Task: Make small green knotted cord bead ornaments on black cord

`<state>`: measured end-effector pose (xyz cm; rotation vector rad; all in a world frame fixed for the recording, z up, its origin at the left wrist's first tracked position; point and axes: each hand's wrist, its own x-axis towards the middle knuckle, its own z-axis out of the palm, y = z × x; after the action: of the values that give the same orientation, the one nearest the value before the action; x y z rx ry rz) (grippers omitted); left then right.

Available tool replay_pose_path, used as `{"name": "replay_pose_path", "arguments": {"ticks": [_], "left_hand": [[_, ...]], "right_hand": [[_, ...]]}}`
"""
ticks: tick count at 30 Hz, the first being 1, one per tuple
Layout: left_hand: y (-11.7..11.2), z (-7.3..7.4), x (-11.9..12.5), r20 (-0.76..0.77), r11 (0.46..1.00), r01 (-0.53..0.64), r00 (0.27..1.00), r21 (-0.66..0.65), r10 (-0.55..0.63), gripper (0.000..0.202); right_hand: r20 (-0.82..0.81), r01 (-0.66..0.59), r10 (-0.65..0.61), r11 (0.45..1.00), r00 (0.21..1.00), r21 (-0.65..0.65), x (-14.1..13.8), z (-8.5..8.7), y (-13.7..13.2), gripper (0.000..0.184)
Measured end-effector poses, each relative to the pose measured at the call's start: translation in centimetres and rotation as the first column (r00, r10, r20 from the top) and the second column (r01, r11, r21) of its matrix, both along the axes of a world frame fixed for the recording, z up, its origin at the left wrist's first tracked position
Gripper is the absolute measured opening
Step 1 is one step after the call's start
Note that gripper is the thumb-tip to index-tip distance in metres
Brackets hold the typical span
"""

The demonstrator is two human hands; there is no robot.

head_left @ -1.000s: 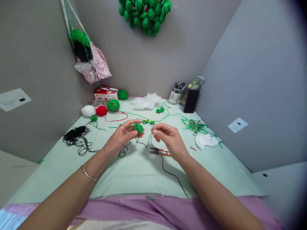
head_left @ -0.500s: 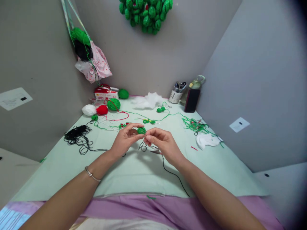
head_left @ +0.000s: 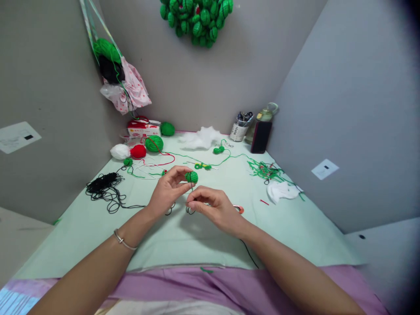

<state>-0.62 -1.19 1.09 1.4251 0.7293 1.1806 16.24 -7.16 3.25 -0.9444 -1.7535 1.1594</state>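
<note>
A small green crocheted ball [head_left: 191,176] is pinched between the thumb and fingers of my left hand [head_left: 166,189], above the middle of the table. Black yarn [head_left: 192,186] runs down across the ball's front to my right hand [head_left: 215,208]. The right thumb and fingertips are closed on that yarn, just below the ball. Loops of black yarn hang beneath the fingertips. Behind the right hand shows an orange scissor handle [head_left: 240,209]; the rest of the scissors is mostly hidden. A small green and red piece [head_left: 164,173] lies partly behind the left hand.
Tangled black yarn [head_left: 104,186] lies at left, near white [head_left: 120,152], red [head_left: 138,151] and green [head_left: 154,143] yarn balls. White stuffing [head_left: 203,138], a pen cup [head_left: 239,129] and a phone [head_left: 261,137] are at the back. Green yarn scraps [head_left: 267,170] lie right.
My right hand has moved down and slightly left from the ball, drawing the black yarn down across its front. The left hand still holds the ball, now showing more of it.
</note>
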Motion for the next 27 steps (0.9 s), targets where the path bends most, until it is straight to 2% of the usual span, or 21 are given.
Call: {"name": "replay_pose_path", "arguments": {"ticks": [3, 8, 16, 27], "left_hand": [[0.1, 0.5, -0.3, 0.065, 0.996, 0.035, 0.997, -0.082, -0.029, 0.030], [0.2, 0.6, -0.4, 0.138, 0.985, 0.038, 0.990, -0.167, -0.015, 0.030], [0.2, 0.0, -0.3, 0.090, 0.991, 0.062, 0.995, -0.120, -0.051, 0.026], [0.1, -0.1, -0.3, 0.055, 0.995, 0.032, 0.998, -0.095, -0.027, 0.026]], "right_hand": [[0.024, 0.012, -0.015, 0.993, 1.000, 0.115, 0.6, 0.1, 0.0, 0.010], [-0.003, 0.182, -0.186, 0.955, 0.982, 0.236, 1.2, 0.3, -0.2, 0.010], [-0.046, 0.316, -0.312, 0.938, 0.949, 0.143, 0.7, -0.3, 0.3, 0.013], [0.008, 0.335, -0.341, 0.927, 0.940, 0.171, 0.7, -0.7, 0.3, 0.012]]}}
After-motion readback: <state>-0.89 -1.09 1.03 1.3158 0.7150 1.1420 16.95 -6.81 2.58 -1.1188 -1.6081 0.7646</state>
